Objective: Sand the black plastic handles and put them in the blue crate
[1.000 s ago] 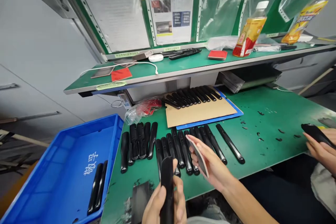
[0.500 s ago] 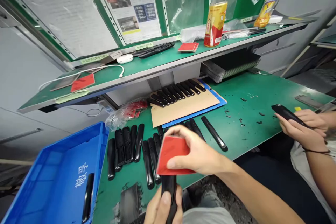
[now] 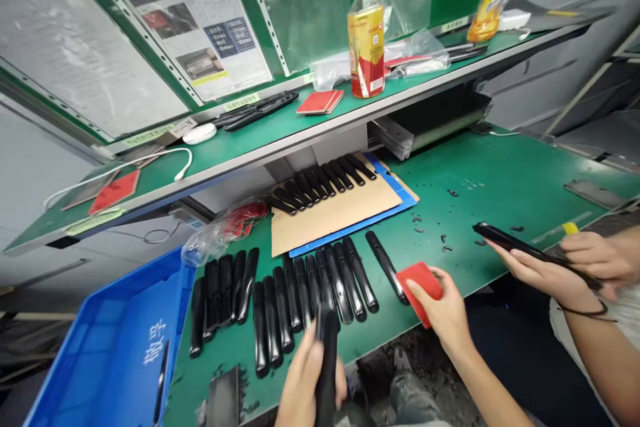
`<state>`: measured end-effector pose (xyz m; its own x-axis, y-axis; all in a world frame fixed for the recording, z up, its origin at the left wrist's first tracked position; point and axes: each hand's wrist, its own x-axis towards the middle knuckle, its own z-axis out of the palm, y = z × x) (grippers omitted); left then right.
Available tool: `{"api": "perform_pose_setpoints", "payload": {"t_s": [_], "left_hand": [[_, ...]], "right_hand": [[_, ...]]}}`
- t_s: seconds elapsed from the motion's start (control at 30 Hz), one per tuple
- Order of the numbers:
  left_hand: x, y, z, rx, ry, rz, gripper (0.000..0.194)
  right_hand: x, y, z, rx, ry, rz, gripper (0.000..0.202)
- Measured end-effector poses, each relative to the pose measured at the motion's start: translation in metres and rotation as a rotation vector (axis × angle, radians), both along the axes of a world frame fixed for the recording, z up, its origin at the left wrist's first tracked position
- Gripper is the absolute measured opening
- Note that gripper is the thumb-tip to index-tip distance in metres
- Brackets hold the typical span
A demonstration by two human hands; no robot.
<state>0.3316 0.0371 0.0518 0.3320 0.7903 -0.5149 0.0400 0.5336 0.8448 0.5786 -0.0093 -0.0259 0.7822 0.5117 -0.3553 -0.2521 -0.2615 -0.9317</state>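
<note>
At the bottom centre, my left hand [image 3: 303, 373] is wrapped round a black plastic handle [image 3: 327, 353] that stands nearly upright; both are a little blurred. To its right, my right hand [image 3: 445, 307] pinches a square red pad [image 3: 420, 283] between thumb and fingers, apart from the handle. Rows of black handles [image 3: 300, 293] lie on the green table [image 3: 390, 347] beyond my left hand. One single handle [image 3: 385, 263] lies just left of the red pad. More handles [image 3: 325, 180] rest side by side on a cardboard sheet [image 3: 325, 220].
A blue bin [image 3: 115, 347] is at the left. A shelf [image 3: 260, 140] holds a drink bottle [image 3: 367, 40], red pads [image 3: 320, 101] and a white cable. At the right, a co-worker's hands [image 3: 565, 267] hold a black handle. Small black scraps lie on the table.
My right hand has moved right with the red pad, away from the top of the handle. My left hand still holds the handle. The view has shifted somewhat.
</note>
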Motion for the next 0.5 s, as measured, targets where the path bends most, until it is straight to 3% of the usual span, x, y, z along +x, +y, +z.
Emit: {"api": "perform_pose_setpoints", "payload": {"t_s": [0.1, 0.23, 0.33, 0.5], "left_hand": [[0.047, 0.029, -0.034, 0.207, 0.336, 0.029, 0.076], [0.099, 0.069, -0.068, 0.383, 0.606, 0.051, 0.073], [0.107, 0.096, -0.077, 0.452, 0.812, 0.112, 0.073], [0.091, 0.125, -0.089, 0.491, 1.036, 0.164, 0.058]], "right_hand": [[0.006, -0.035, -0.024, -0.077, 0.077, -0.033, 0.075], [-0.003, -0.063, -0.030, -0.094, 0.159, 0.049, 0.074], [-0.003, -0.075, -0.028, -0.087, 0.168, 0.070, 0.072], [0.009, -0.092, -0.028, -0.045, 0.120, 0.051, 0.071]]}}
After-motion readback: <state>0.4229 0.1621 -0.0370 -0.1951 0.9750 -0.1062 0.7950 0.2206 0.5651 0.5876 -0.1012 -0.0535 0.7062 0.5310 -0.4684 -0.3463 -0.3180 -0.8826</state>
